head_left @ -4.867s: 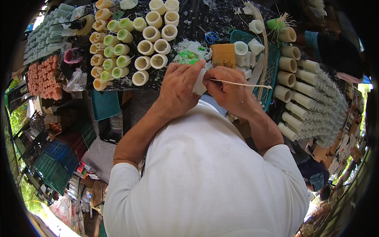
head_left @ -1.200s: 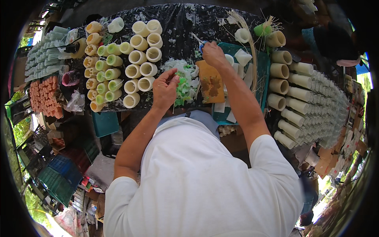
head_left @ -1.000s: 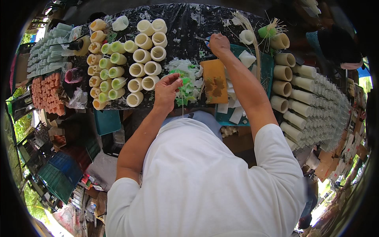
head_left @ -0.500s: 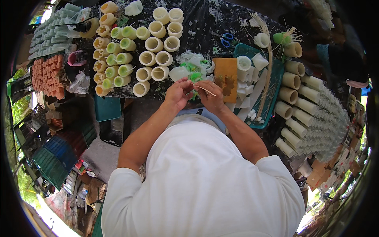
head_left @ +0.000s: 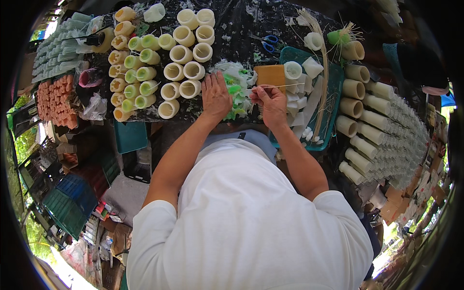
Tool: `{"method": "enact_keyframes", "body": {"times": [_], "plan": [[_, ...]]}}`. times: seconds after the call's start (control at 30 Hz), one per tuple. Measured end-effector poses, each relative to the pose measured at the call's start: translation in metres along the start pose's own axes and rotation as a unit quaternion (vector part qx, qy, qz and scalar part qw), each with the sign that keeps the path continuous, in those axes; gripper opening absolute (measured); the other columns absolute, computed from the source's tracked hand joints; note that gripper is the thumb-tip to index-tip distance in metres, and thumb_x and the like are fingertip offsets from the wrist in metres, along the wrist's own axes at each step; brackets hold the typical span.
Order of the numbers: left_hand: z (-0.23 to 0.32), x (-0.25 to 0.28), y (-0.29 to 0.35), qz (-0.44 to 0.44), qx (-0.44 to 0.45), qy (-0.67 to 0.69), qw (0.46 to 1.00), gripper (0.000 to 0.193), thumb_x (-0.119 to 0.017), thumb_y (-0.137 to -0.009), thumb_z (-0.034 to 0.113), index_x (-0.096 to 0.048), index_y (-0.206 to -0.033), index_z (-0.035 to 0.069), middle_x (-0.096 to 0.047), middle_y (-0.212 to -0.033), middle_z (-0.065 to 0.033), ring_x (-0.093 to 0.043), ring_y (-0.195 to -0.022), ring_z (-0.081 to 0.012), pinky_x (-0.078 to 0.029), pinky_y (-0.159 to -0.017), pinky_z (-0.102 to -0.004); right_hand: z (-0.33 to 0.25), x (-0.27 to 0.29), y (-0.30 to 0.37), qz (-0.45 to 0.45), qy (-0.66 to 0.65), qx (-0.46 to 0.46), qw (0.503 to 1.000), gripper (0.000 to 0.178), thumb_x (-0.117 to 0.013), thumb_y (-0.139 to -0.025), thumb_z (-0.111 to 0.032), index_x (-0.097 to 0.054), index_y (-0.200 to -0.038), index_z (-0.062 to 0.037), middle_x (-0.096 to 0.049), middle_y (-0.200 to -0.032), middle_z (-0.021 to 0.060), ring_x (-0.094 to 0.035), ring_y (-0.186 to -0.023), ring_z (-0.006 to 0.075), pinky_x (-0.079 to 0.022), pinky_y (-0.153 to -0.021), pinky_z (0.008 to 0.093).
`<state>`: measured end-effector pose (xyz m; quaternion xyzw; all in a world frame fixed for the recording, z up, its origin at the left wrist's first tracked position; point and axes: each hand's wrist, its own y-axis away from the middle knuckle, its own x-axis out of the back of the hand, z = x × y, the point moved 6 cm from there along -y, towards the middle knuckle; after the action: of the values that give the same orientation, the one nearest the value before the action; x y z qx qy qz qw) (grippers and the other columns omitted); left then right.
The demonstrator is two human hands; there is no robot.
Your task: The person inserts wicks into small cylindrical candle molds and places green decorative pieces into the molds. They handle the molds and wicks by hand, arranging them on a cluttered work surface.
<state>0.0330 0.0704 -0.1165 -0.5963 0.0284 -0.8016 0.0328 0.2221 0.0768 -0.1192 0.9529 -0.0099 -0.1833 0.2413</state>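
Observation:
My left hand (head_left: 216, 96) lies at the left edge of a heap of white and green wax scraps (head_left: 237, 89), fingers stretched forward. It covers the spot of a whitish wax lump, so whether it touches the lump is hidden. My right hand (head_left: 271, 102) is closed in a pinch on a thin pale wick (head_left: 291, 85), which sticks out both sides of the fingers. Beneath and beyond that hand lies a tan rectangular block (head_left: 268, 73). Hollow cream wax cups (head_left: 170, 91) stand left of my left hand, several with wicks.
Smaller green cups (head_left: 146, 73) and yellowish cups (head_left: 119, 84) stand farther left. A teal tray (head_left: 337, 108) at right holds white wax pieces (head_left: 292, 71) and long pale strands (head_left: 325, 72). Blue scissors (head_left: 269, 43) lie at the back. Stacked pale wax cylinders (head_left: 372, 126) fill the right side.
My hands, together near the table's front edge before, have parted. The left has moved forward over the wax lump; the right has moved slightly right with the wick. The view has shifted a little.

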Motion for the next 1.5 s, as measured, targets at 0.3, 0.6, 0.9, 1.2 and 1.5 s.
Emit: {"method": "enact_keyframes", "body": {"times": [0.3,0.6,0.9,1.2,1.5], "plan": [[0.013,0.057,0.002,-0.029,-0.012,0.207,0.978,0.065,-0.082,-0.076,0.008,-0.056,-0.136,0.001,-0.068,-0.113,-0.0151,-0.064,-0.108,-0.0305,-0.048,-0.095,-0.0463,-0.051,-0.010,0.027,0.009,0.088,0.043,0.995,0.013,-0.072,-0.099,-0.008,-0.068,-0.108,0.0005,-0.074,-0.095,0.0058,-0.071,-0.081,0.0120,-0.059,-0.076,0.0261],[0.036,0.155,0.025,-0.083,0.123,0.537,0.831,0.058,-0.089,-0.074,-0.004,-0.066,-0.126,0.003,-0.073,-0.112,-0.0076,-0.070,-0.102,-0.0149,-0.059,-0.091,-0.0310,-0.134,-0.064,0.094,-0.143,0.187,0.132,0.963,0.017,-0.068,-0.098,0.005,-0.068,-0.114,0.0048,-0.074,-0.108,0.0119,-0.072,-0.094,0.0132,-0.060,-0.088,0.0254],[0.042,0.170,0.035,-0.087,0.125,0.597,0.787,0.048,-0.088,-0.073,-0.007,-0.070,-0.116,0.002,-0.074,-0.109,-0.0053,-0.068,-0.099,-0.0116,-0.057,-0.089,-0.0285,-0.178,-0.094,0.121,-0.182,0.272,0.234,0.916,0.011,-0.077,-0.092,-0.002,-0.073,-0.102,0.0022,-0.076,-0.095,0.0088,-0.072,-0.083,0.0143,-0.058,-0.072,0.0279],[0.041,0.183,0.037,-0.058,0.106,0.501,0.857,0.037,-0.085,-0.077,-0.003,-0.072,-0.112,0.002,-0.074,-0.107,-0.0040,-0.067,-0.096,-0.0110,-0.055,-0.089,-0.0286,-0.182,-0.114,0.121,-0.206,0.416,0.301,0.833,0.012,-0.078,-0.086,-0.002,-0.072,-0.097,-0.0007,-0.075,-0.092,0.0136,-0.073,-0.078,0.0269,-0.057,-0.069,0.0338],[0.045,0.202,0.031,0.019,0.052,0.434,0.899,0.050,-0.071,-0.063,-0.010,-0.073,-0.111,0.002,-0.073,-0.107,-0.0162,-0.072,-0.095,-0.0321,-0.057,-0.087,-0.0372,-0.180,-0.118,0.118,-0.228,0.430,0.301,0.820,0.011,-0.074,-0.086,0.000,-0.069,-0.096,0.0000,-0.072,-0.092,0.0146,-0.071,-0.079,0.0314,-0.056,-0.069,0.0379]]}}
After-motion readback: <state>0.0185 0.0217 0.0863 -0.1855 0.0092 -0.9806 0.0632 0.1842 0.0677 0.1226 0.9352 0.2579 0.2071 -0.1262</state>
